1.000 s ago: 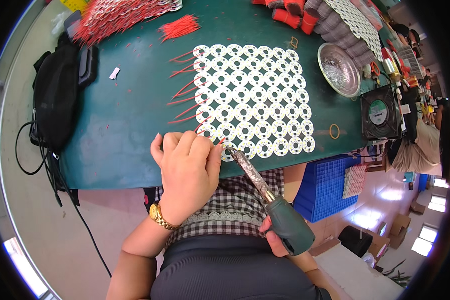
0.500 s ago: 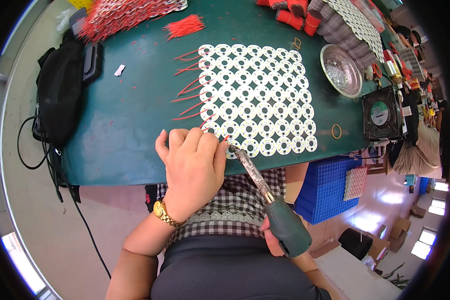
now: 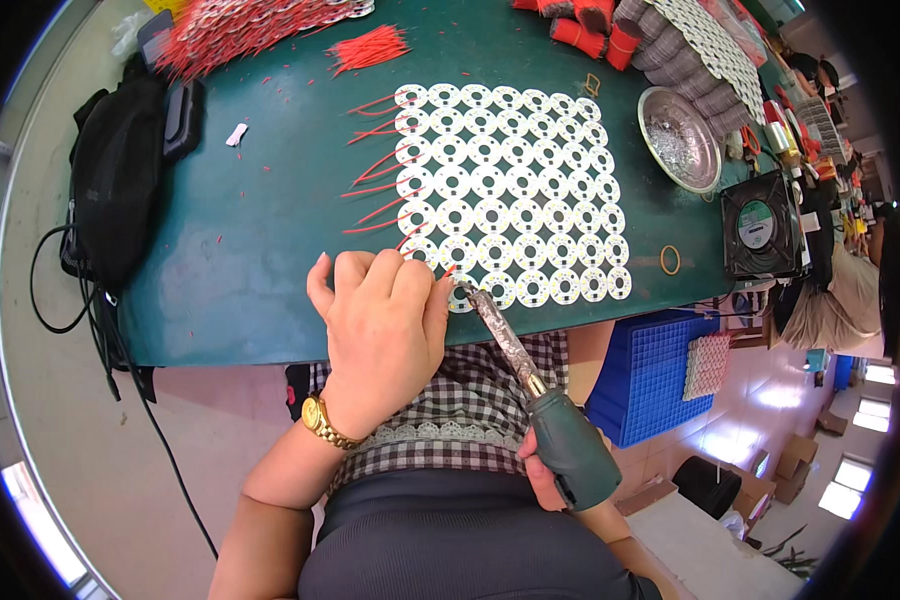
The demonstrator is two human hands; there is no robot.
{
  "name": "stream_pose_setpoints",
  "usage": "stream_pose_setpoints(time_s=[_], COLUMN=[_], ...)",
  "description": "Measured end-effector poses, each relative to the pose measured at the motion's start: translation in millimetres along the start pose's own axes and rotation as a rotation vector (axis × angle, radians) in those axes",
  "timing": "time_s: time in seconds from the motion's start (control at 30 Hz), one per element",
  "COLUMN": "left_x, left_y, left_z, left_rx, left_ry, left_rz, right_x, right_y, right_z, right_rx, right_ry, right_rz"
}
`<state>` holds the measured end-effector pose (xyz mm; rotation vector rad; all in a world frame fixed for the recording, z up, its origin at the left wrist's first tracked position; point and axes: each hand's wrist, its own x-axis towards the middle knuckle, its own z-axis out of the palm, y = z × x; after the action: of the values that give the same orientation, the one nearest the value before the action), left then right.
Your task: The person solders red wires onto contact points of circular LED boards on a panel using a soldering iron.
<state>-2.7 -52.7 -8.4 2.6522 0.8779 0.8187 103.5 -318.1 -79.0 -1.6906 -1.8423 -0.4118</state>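
A sheet of round white LED boards (image 3: 523,182) with black-centred holes lies on the green tabletop. My left hand (image 3: 385,310), wearing a gold watch (image 3: 320,420), is pinched at the sheet's near left corner. A short red wire (image 3: 450,271) sticks out past its thumb and fingertips. Gripped in my right hand (image 3: 543,480) is a soldering iron (image 3: 575,450) with a dark green handle. Its tip meets the corner board beside the wire's end; exact contact is too small to make out. Pairs of red wires (image 3: 375,216) extend leftward from the left column's boards farther up.
Loose red wires (image 3: 368,48) and a wired-board pile (image 3: 260,30) lie at the back. On the right are a metal bowl (image 3: 678,140), a black fan (image 3: 762,228), a rubber band (image 3: 670,260) and stacked boards (image 3: 685,75). A black bag (image 3: 120,190) sits left; a blue crate (image 3: 650,380) stands below the table edge.
The whole view has shifted very slightly. My left hand's pinch and the iron's tip stay at the same corner board.
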Motion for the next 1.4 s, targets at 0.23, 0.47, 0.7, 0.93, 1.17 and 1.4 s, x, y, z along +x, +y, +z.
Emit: stream_pose_setpoints(time_s=[0.23, 0.47, 0.7, 0.93, 1.17, 1.4], left_x=[-2, 0, -2, -2, -6, 2], left_y=[-1, 1, -1, -3, -8, -5], left_z=[3, 0, 0, 2, -14, -12], left_rx=[0.007, 0.002, 0.007, -0.061, -0.238, -0.158], left_ry=[-0.004, 0.003, -0.018, 0.000, -0.089, -0.186], left_rz=[0.003, -0.001, -0.011, -0.028, 0.065, 0.123], right_x=[15, 26, 34, 58, 64, 32], right_y=[-17, -22, -24, -27, -21, -18], right_z=[-15, -17, -28, -19, -28, -35], right_rx=[0.487, 0.485, 0.890, 1.072, 1.010, 0.972], right_ry=[-0.344, -0.246, -0.182, 0.207, 0.127, -0.117], right_rz=[0.822, 0.895, 0.932, 1.221, 1.020, 0.807])
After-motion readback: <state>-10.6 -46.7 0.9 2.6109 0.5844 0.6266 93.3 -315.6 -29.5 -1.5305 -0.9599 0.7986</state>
